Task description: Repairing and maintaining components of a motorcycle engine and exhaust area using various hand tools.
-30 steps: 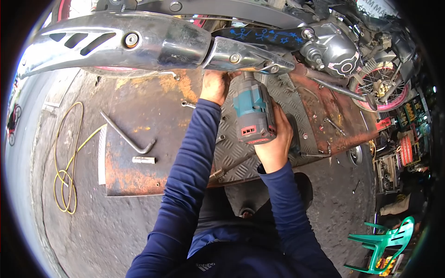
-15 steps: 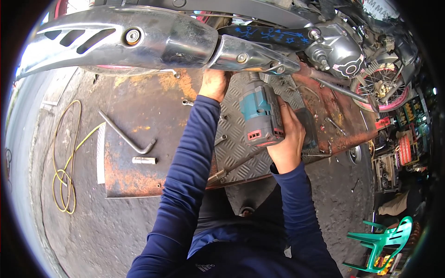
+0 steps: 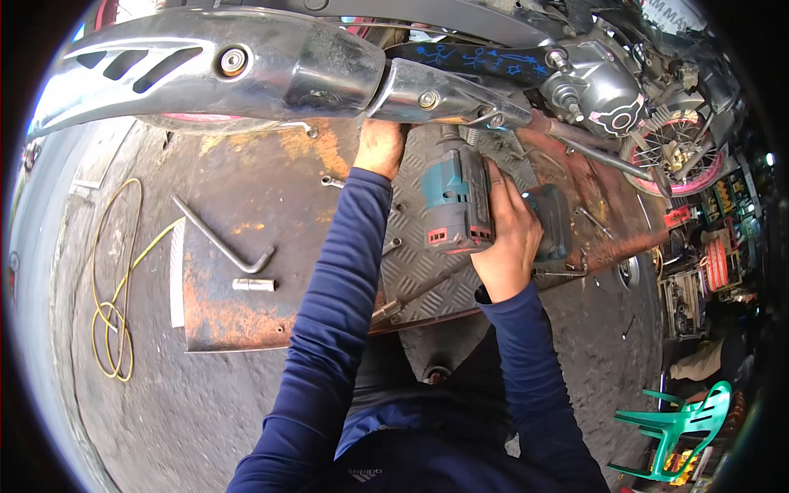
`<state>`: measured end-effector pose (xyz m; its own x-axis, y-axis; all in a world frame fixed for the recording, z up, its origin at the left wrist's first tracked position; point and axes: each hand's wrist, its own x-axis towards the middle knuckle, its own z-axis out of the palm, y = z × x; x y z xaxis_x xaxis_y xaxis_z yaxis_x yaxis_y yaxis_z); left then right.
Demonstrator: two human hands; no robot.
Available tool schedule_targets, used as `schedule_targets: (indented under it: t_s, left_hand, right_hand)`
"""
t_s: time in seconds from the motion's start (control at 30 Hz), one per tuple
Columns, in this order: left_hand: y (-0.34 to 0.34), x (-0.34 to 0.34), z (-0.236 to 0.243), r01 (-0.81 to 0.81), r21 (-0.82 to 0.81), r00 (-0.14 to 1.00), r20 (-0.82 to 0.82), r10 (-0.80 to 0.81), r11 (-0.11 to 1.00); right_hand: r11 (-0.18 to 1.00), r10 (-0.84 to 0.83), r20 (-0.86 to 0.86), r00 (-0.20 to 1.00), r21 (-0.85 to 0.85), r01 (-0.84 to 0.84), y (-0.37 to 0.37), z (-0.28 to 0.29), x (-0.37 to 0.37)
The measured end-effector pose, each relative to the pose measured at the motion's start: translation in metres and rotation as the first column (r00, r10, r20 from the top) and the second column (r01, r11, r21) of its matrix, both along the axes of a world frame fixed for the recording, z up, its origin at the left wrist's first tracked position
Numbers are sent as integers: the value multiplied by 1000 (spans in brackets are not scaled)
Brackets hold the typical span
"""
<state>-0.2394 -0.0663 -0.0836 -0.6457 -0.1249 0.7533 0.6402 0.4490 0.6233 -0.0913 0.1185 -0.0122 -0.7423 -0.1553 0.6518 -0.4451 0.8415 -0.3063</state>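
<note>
A teal and black cordless impact wrench is gripped in my right hand, its nose pointing up under the motorcycle's exhaust and its battery to the right. The nose's far end is hidden by the chrome exhaust heat shield. Left of the wrench, my left hand reaches under the same shield. Its fingers are out of sight, so what they touch does not show. Beyond the shield's front end is the silver engine case.
Below lies a rusty metal platform with a tread-plate middle. On its left are a bent bar and a socket; a ring spanner lies near my left forearm. A yellow hose coils on the floor; a green chair stands lower right.
The impact wrench has swung slightly, its rear end shifting left and a little up, with my right hand still around it. My left hand has barely moved.
</note>
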Motion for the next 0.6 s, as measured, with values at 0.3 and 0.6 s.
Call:
schedule_targets:
  t_s: [0.3,0.6]
  left_hand:
    - [-4,-5,-2,-131,-116,984,-138,115,985]
    - [-4,-9,-4,-252,-230,952,-233,199,940]
  right_hand:
    - [997,56,72,996,-55,-52,4,1,0]
    - [995,76,114,991,-68,-68,10,1,-2]
